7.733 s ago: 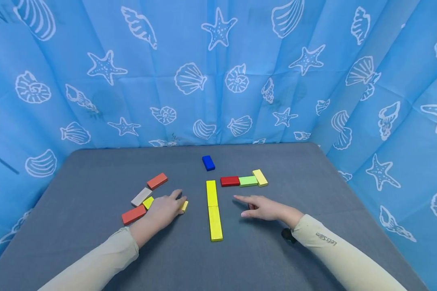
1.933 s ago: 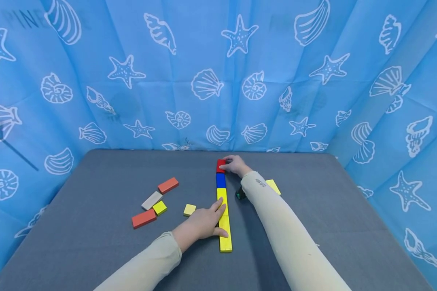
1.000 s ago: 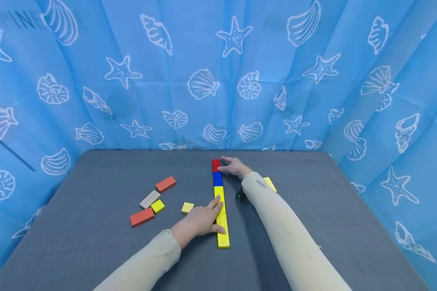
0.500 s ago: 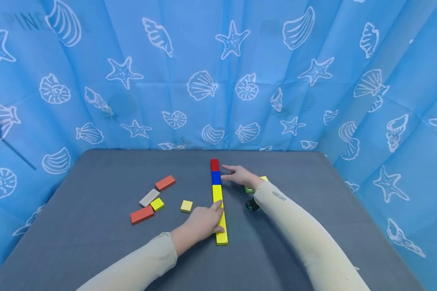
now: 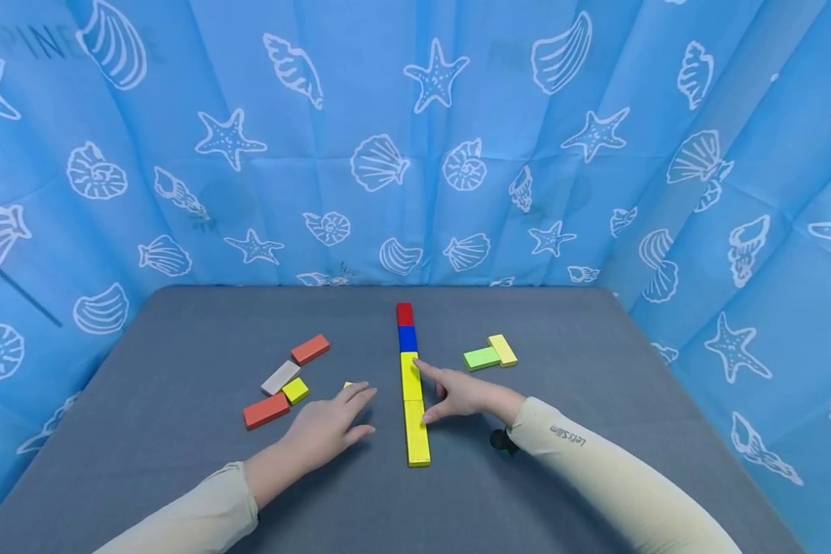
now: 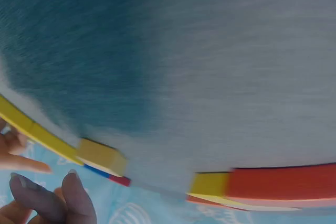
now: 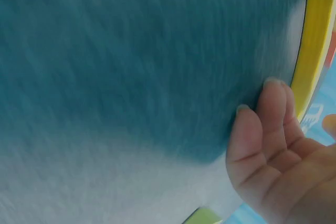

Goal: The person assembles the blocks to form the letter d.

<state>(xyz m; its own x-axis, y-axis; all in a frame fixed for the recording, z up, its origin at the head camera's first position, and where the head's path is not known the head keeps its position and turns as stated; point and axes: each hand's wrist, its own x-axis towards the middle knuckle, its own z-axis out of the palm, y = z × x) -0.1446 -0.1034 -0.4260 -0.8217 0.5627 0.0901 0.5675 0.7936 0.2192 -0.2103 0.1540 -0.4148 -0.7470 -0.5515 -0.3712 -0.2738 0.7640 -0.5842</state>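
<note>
A straight row runs away from me: two long yellow blocks [image 5: 417, 442] end to end, then a blue block [image 5: 407, 338] and a red block [image 5: 405, 314] at the far end. My right hand [image 5: 467, 394] lies along the row's right side, index fingertip and thumb tip right at the yellow blocks, the other fingers loosely bent. My left hand [image 5: 318, 435], fingers spread and holding nothing, is left of the row. It mostly hides a small pale yellow block [image 5: 347, 384] in the head view; the left wrist view shows that pale yellow block [image 6: 102, 157] more fully.
On the left lie two orange-red blocks [image 5: 266, 411], a whitish block [image 5: 280, 378] and a small yellow block [image 5: 295, 391]. To the right, a green block [image 5: 482, 358] meets a pale yellow block [image 5: 502, 350]. A blue curtain [image 5: 381, 200] rises behind the grey table [image 5: 201, 331].
The blue and red blocks have joined the row's far end. My left hand has left the yellow blocks and moved left; my right hand has let go of the red block and come nearer.
</note>
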